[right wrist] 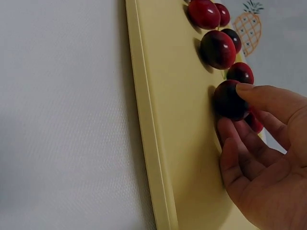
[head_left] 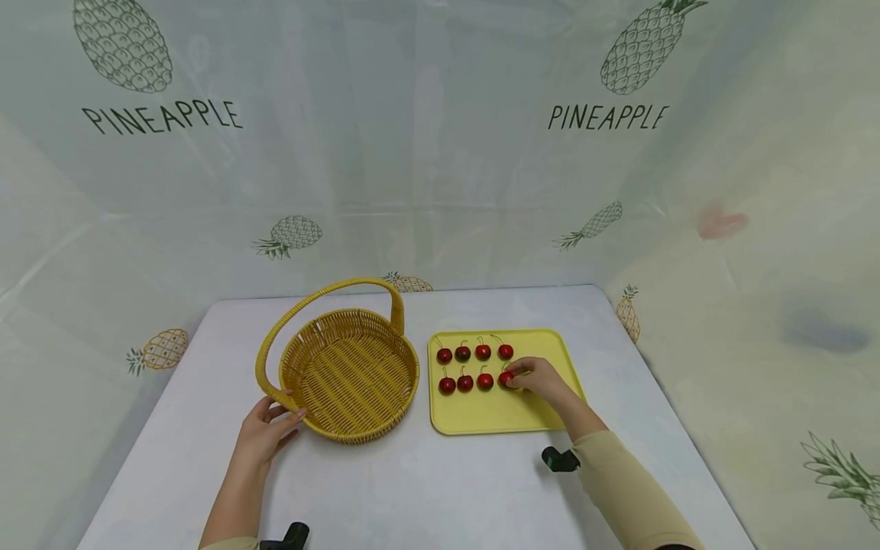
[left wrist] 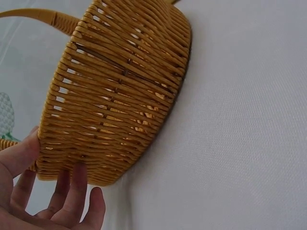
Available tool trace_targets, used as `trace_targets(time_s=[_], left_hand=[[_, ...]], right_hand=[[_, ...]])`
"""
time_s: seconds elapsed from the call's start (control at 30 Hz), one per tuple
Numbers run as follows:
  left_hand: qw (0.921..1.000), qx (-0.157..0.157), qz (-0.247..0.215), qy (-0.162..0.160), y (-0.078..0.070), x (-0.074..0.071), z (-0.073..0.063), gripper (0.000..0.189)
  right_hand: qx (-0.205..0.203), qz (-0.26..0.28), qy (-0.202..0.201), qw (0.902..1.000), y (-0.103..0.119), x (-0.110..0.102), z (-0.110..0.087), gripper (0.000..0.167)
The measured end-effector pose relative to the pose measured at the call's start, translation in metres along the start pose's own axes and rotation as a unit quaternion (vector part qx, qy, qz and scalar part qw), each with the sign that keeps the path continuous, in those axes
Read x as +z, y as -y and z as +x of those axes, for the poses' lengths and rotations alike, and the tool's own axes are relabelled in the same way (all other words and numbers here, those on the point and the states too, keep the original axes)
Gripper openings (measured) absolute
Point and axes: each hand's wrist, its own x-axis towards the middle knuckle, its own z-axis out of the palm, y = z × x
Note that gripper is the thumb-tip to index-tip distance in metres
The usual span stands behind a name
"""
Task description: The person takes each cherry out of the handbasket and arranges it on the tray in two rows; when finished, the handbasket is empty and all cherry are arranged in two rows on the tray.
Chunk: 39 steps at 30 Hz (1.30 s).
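Note:
A round woven basket [head_left: 349, 374] with a tall arched handle stands on the left half of the table. My left hand [head_left: 264, 434] grips its near-left rim at the foot of the handle; in the left wrist view the thumb lies at the rim and the fingers against the woven side [left wrist: 115, 91]. On a yellow tray [head_left: 495, 415] to the right, red cherries with stems lie in two rows. My right hand [head_left: 539, 380] pinches the rightmost cherry [right wrist: 230, 99] of the near row between thumb and fingers, at the tray's surface.
The tray lies just right of the basket, a narrow strip of white table [head_left: 422, 489] between them. Other cherries [head_left: 483, 351] sit close beside the pinched one. A pineapple-printed sheet [head_left: 440, 153] hangs behind the table. A dark wrist-camera mount [head_left: 560, 459] sits at the right wrist.

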Motion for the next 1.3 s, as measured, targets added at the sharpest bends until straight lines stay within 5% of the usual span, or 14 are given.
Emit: trace_targets(time_s=[1.3], left_hand=[[0.9998, -0.013, -0.008, 0.011, -0.0008, -0.002, 0.0016, 0.063]], right_hand=[[-0.008, 0.028, -0.002, 0.9996, -0.007, 0.002, 0.0015, 0.022]])
